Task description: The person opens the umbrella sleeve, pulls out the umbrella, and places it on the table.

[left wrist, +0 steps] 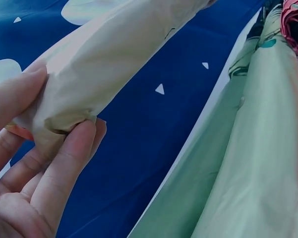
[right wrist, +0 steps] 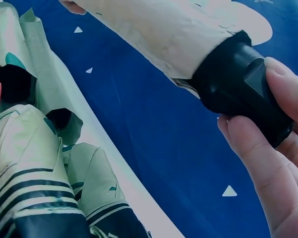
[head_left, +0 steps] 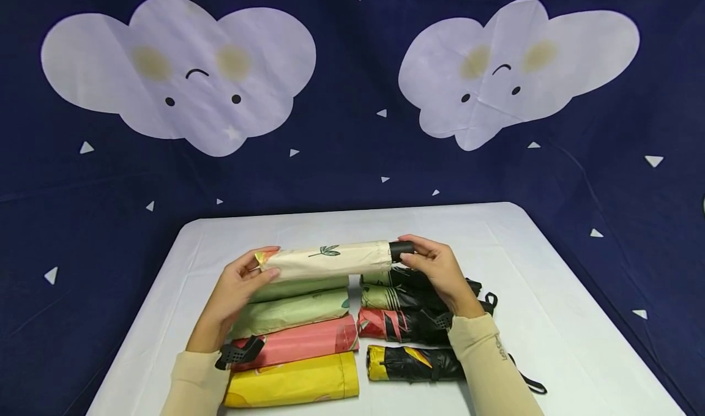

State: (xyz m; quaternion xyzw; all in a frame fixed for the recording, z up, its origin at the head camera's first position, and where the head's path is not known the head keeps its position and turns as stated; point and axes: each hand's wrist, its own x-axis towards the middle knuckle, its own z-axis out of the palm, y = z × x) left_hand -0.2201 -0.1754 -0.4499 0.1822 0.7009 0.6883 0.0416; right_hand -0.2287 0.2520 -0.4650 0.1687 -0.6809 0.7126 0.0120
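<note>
A folding umbrella in a cream cover with a leaf print (head_left: 330, 259) is held up level over the table, its black handle (right wrist: 243, 91) poking out at the right end. My left hand (head_left: 237, 287) pinches the cover's closed left end between thumb and fingers, and the cloth puckers there in the left wrist view. With thumb and fingertips my right hand (head_left: 437, 272) grips the black handle. How far the umbrella reaches inside the cover is hidden. Below lie pale green covers (head_left: 300, 311), partly behind the held umbrella.
On the table's left lie a pink cover (head_left: 308, 341) and a yellow cover (head_left: 297, 379). To their right are folded umbrellas: green and black (head_left: 380, 297), red and black (head_left: 380, 324), yellow and black (head_left: 415, 363). A dark blue cloud-print cloth (head_left: 352, 177) hangs behind the white table (head_left: 573, 342).
</note>
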